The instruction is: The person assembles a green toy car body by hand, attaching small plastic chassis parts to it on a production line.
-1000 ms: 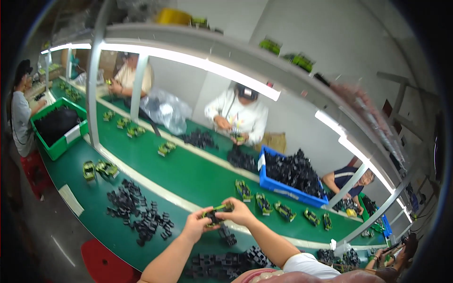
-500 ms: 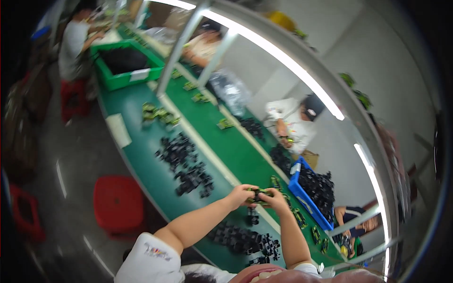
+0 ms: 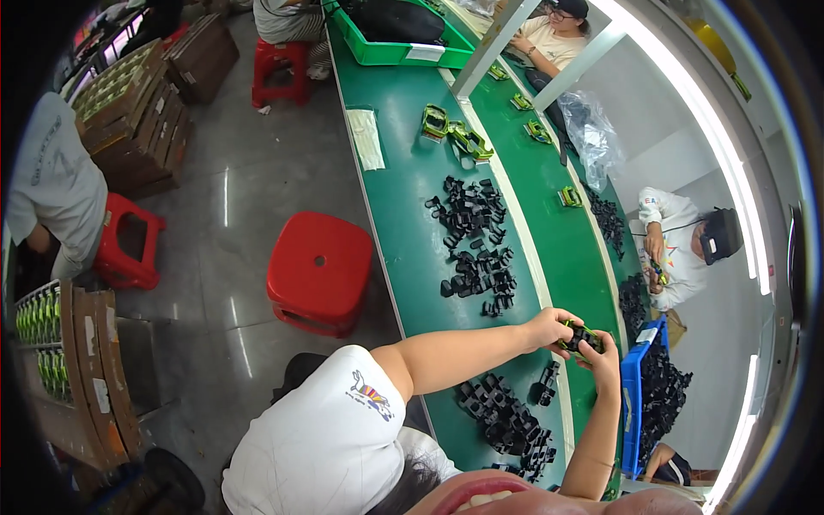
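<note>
- The left arm is stretching out bare from a white short sleeve, running almost straight across toward the far side of the worktop.
- The left hand [image 3: 549,327] is curling its fingers inward, with the thumb pressing toward the right hand.
- The right forearm is rising steeply from the lower edge, with the elbow bending sharply near the body.
- The right hand [image 3: 605,358] is meeting the left one, its fingers closing in a pinch.
- Both hands are working together, touching at the fingertips above the worktop's middle strip.
</note>
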A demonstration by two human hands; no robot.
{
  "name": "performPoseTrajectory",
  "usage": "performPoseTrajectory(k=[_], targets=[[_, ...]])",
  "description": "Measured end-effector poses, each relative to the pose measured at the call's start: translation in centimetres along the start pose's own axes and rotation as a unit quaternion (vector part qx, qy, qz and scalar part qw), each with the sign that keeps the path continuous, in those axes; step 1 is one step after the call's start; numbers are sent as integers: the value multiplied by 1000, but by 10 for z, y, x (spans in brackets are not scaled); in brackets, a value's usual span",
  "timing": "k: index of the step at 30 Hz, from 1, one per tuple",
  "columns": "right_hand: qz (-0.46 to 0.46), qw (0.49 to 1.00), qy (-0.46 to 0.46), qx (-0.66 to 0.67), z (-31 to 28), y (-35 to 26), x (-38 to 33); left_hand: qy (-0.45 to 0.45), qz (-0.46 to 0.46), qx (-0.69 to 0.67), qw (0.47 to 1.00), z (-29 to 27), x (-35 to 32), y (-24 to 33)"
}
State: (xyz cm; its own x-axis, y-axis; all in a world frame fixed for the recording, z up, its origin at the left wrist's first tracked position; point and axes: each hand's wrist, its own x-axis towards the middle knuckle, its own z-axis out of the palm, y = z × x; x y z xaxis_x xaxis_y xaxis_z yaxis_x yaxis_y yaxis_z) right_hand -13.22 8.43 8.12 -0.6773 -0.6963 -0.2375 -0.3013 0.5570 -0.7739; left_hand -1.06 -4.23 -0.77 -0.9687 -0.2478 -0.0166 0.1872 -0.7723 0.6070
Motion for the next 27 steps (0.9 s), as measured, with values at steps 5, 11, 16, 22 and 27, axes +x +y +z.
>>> performPoseTrajectory(k=[5, 11, 16, 22, 27], targets=[[31, 995, -85, -30, -3, -10, 11, 38, 4, -6, 999, -7, 4, 0], [11, 996, -87, -3, 5, -2, 37, 61, 23, 20, 998, -16, 9, 4], [-34, 993, -115, -14, 5, 2, 56, 62, 46, -16, 997, -27, 18, -3], [-35, 994, -104, -7, 2, 18, 77, 54, 27, -15, 998, -35, 36, -4], [-37, 992, -117, 28, 10, 19, 83, 79, 51, -1, 996, -39, 34, -4]])
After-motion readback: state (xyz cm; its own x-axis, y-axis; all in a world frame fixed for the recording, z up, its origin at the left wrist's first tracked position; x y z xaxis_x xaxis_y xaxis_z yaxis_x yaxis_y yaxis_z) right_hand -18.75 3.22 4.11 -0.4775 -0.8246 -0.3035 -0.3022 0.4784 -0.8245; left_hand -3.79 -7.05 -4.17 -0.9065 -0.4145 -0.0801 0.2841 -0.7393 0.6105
